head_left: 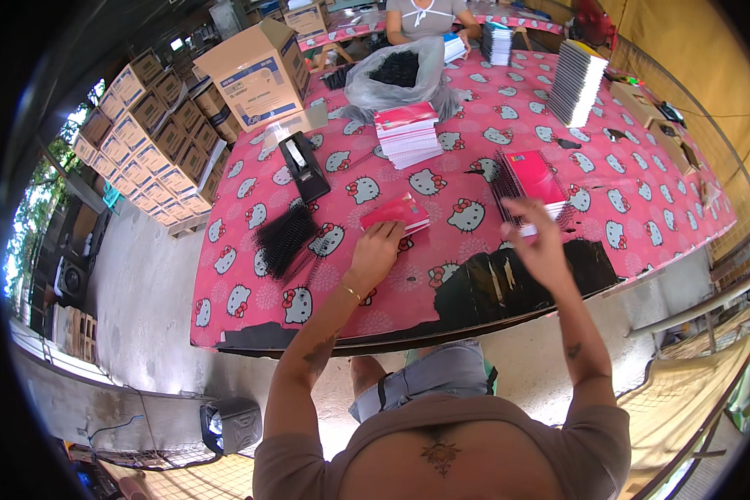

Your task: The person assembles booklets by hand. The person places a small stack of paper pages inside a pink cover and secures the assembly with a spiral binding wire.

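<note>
My left hand [381, 242] holds a red-covered notebook [404, 210] against the table by its near edge, fingers bent over the cover. My right hand [535, 235] is raised at the near side of a stack of red spiral notebooks [532, 175]; its fingers are apart, slightly blurred, and nothing shows in them. Left of my left hand lies a pile of black spiral binding coils [285, 242]. Beyond the held notebook stands a stack of red-covered notebooks with white pages [408, 142]. A black tape dispenser [305, 171] sits to its left.
The pink patterned table cover [467, 275] is torn along the near edge. A plastic bag of black coils [396, 71], an open carton [258, 79] and a tall notebook stack [577, 83] stand farther back. Another person [425, 18] works across the table. Cartons [154, 146] are piled at left.
</note>
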`<state>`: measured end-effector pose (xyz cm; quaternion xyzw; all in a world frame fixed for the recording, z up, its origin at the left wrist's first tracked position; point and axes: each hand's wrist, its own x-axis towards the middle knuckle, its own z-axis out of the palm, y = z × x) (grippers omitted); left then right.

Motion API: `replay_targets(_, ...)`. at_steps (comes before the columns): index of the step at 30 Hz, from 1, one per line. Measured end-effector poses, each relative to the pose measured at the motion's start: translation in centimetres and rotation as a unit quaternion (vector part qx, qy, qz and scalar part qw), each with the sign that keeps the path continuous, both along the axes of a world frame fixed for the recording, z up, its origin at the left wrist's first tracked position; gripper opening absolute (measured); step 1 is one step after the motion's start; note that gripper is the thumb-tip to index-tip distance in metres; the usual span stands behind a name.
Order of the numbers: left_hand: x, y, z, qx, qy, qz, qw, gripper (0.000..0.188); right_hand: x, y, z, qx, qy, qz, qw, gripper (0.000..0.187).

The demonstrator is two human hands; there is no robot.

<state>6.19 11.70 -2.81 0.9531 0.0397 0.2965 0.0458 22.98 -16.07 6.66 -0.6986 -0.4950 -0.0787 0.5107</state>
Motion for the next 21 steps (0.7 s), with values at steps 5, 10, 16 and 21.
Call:
replay_targets(5, -2.1, -4.9, 3.3, -0.059, -0.009, -0.043, 0.997, 0.028, -4.4, 3.9, -6.4, -0.001, 0.076, 0.075, 0.994, 0.058)
replay_targets(10, -3.9, -8.8, 2.7, -0.228, -0.146, 0.037, 0.962, 0.036, -5.7, 6.2, -12.9, 0.023, 0.289, 0.166, 0.943, 0.055)
replay_targets(16, -5.7, -8.4, 1.2, -0.479, -0.199, -0.008, 0.855, 0.039, -6.6, 5.5, -10.8, -0.057, 0.334, 0.189, 0.922, 0.021)
replay_targets(21, -11.9, 3.7, -1.0, -0.063, -0.007, 0.302, 0.951, 0.022, -7.1, 4.5, -10.4, -0.075, 0.346, 0.187, 0.916, 0.026)
